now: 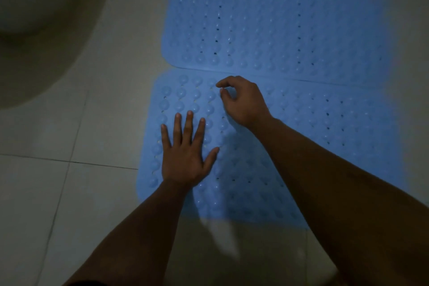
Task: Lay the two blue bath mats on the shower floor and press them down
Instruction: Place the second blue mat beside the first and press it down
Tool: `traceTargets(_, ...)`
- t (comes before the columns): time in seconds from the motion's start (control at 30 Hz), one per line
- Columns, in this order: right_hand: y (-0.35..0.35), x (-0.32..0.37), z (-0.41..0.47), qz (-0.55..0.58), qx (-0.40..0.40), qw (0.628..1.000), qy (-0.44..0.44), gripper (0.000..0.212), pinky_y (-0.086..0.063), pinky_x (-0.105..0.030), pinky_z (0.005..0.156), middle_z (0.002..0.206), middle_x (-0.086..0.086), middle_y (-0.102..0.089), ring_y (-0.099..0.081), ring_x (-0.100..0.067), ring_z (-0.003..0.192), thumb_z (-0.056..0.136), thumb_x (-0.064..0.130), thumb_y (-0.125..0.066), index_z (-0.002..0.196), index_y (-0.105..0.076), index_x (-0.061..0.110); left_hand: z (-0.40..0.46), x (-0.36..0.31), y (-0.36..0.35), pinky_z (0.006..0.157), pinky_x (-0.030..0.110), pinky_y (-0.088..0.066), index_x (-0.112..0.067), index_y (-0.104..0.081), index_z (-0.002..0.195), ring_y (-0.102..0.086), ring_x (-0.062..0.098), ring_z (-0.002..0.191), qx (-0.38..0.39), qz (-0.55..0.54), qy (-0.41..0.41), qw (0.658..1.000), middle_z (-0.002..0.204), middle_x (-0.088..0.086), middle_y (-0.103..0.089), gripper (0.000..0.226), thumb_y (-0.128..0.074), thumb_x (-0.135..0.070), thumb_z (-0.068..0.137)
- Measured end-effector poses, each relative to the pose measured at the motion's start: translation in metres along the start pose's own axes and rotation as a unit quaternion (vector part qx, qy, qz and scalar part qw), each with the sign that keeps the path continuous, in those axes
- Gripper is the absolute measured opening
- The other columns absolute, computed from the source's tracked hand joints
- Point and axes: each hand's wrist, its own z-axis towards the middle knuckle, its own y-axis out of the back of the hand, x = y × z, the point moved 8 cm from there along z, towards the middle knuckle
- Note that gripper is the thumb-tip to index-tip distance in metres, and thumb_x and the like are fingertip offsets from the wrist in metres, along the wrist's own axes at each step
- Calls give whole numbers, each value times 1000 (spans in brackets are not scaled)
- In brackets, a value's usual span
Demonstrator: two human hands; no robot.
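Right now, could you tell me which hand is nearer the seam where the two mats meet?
Right. The right hand hovers just below the seam; the left hand lies flat lower on the near mat.

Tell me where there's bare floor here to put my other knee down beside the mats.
Bare tile floor lies left of the near mat, running up to the pale curved fixture. A narrower strip runs between that fixture and the far mat. The left hand and right hand crowd the near mat's left end.
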Motion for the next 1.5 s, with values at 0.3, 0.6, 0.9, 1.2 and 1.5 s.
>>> traceTargets(0.3, 2, -15, -3, 17, -62, 998, 21, 18, -53, -39, 87, 100, 4, -70, -65, -20, 98, 89, 19, -60, 100, -73, 20, 1, -1, 2, 123, 67, -7, -23, -16, 165, 5, 35, 160, 11, 5, 9, 1000, 174, 9, -2, 84, -34, -69, 98)
traceTargets(0.6, 22, 2, -13, -25, -50, 998, 27, 22, -51, -47, 94, 107, 4, -69, -62, -22, 106, 90, 30, -56, 104, -72, 24, 3, 0, 0, 124, 66, -2, -26, -5, 166, 15, 34, 158, 53, -13, 10, 998, 173, 7, 9, 84, -25, -71, 98)
traceTargets(0.9, -29, 5, -79, -172, 2, 985, -2, 47, -24, -60, 120, 146, -5, -55, -39, -27, 147, 95, 41, -38, 130, -63, 22, 19, 19, 55, 118, 59, -34, -16, -59, 141, -29, 35, 154, -58, -122, 28, 990, 151, 8, -55, 56, -30, -42, 102)
traceTargets(1.2, -74, -17, -130, -316, 28, 948, 37, 73, -13, -64, 121, 171, -10, -11, -5, -30, 158, 101, 63, -32, 160, -30, 20, 24, 27, 68, 112, 53, -38, -17, -63, 136, -30, 33, 153, -122, -80, 37, 989, 148, 8, -57, 44, -43, -37, 103)
traceTargets(1.5, -72, -16, -128, -327, 34, 944, 34, 80, -10, -63, 122, 171, -9, -4, 2, -29, 159, 98, 71, -31, 161, -26, 21, 42, 31, 55, 117, 52, -31, -19, -59, 140, -24, 30, 156, -112, -95, 43, 988, 154, 6, -51, 45, -41, -39, 104)
